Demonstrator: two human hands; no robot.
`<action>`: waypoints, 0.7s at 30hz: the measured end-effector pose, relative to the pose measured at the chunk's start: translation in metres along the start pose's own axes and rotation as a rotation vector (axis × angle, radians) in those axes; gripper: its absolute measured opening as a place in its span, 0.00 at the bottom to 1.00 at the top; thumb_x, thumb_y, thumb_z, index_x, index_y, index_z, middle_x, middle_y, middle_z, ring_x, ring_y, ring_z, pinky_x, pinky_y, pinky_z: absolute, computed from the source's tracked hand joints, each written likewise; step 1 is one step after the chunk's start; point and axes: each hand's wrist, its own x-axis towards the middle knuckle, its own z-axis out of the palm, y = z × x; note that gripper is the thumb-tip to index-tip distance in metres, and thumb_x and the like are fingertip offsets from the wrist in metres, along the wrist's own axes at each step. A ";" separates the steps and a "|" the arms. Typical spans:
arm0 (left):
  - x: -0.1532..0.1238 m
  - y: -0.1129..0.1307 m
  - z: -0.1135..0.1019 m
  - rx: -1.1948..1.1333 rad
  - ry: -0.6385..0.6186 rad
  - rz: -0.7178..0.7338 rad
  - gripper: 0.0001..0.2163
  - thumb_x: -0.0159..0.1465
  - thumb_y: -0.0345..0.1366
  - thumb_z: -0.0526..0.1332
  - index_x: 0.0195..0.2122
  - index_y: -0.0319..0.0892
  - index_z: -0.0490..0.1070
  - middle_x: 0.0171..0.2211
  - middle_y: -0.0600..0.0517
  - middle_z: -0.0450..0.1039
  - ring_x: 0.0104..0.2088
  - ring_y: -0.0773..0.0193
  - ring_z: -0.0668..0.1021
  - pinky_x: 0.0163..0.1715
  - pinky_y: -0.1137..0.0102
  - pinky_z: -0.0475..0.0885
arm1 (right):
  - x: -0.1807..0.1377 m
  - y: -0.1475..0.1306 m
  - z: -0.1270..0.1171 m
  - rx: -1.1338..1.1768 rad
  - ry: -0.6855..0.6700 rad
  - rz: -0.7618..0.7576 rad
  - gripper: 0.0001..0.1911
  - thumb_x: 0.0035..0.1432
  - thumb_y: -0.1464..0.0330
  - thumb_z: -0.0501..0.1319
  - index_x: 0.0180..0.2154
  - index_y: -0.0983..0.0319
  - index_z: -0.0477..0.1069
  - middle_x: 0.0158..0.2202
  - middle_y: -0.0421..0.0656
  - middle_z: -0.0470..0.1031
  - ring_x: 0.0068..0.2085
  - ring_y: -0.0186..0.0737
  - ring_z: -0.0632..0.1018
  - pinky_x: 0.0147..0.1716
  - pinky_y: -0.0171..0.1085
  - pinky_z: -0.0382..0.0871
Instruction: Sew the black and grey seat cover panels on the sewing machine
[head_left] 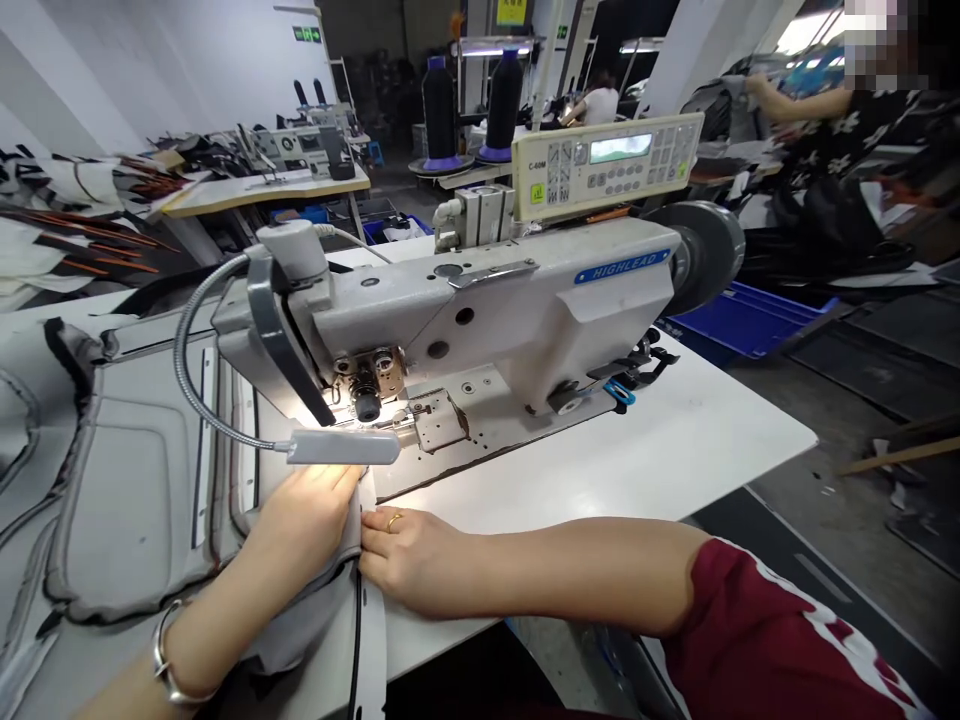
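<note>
A light-grey sewing machine (480, 300) stands before me, its small lamp (343, 447) lit over the needle area. My left hand (319, 505) lies on the grey fabric cover (300, 625) just under the lamp, its fingertips partly hidden by the lamp. Close beside it, my right hand (416, 560) pinches the edge of the cover where a white strip (371, 650) with a black line runs down over the table's front edge. The needle and presser foot are mostly hidden behind the lamp and its guard. More of the padded cover spreads out to the left.
A control panel (607, 165) and black thread cones (504, 105) rise behind the machine. The white table (675, 440) extends right, with a blue bin (750, 318) beyond it. A co-worker (840, 110) handles dark material at the upper right. Another machine (292, 150) stands at the back left.
</note>
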 end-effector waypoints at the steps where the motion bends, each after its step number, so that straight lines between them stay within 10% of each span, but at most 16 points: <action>1: 0.002 -0.002 0.000 -0.003 -0.012 -0.011 0.15 0.62 0.23 0.50 0.44 0.39 0.72 0.36 0.47 0.78 0.36 0.56 0.78 0.35 0.64 0.72 | 0.000 0.001 0.001 0.027 -0.032 0.009 0.09 0.59 0.75 0.54 0.31 0.64 0.72 0.35 0.47 0.76 0.42 0.41 0.74 0.51 0.37 0.69; 6: 0.013 -0.010 0.003 -0.012 -0.051 -0.059 0.11 0.60 0.23 0.51 0.33 0.40 0.72 0.28 0.48 0.73 0.29 0.56 0.76 0.29 0.64 0.68 | -0.001 0.008 0.009 0.176 -0.070 0.065 0.16 0.53 0.73 0.59 0.45 0.70 0.72 0.47 0.52 0.75 0.54 0.47 0.70 0.62 0.41 0.59; 11: 0.009 -0.013 -0.013 -0.066 -0.112 -0.099 0.15 0.63 0.24 0.50 0.45 0.41 0.72 0.42 0.46 0.77 0.42 0.55 0.78 0.44 0.62 0.72 | -0.001 0.008 0.004 0.394 0.089 0.176 0.12 0.55 0.76 0.54 0.40 0.67 0.71 0.43 0.51 0.75 0.49 0.42 0.73 0.55 0.40 0.68; 15: -0.050 -0.037 -0.039 0.058 -0.238 -0.321 0.27 0.57 0.22 0.52 0.59 0.42 0.65 0.58 0.43 0.69 0.57 0.49 0.71 0.52 0.57 0.70 | -0.002 0.003 -0.006 0.542 0.258 0.254 0.15 0.61 0.66 0.59 0.48 0.64 0.69 0.49 0.52 0.70 0.47 0.40 0.74 0.47 0.38 0.71; 21: -0.133 -0.076 -0.047 0.183 -0.430 -0.452 0.20 0.59 0.23 0.49 0.49 0.37 0.73 0.41 0.42 0.78 0.43 0.52 0.79 0.42 0.61 0.72 | 0.020 -0.004 -0.016 0.383 -0.128 0.117 0.29 0.59 0.60 0.62 0.60 0.58 0.64 0.56 0.48 0.70 0.46 0.47 0.73 0.47 0.46 0.69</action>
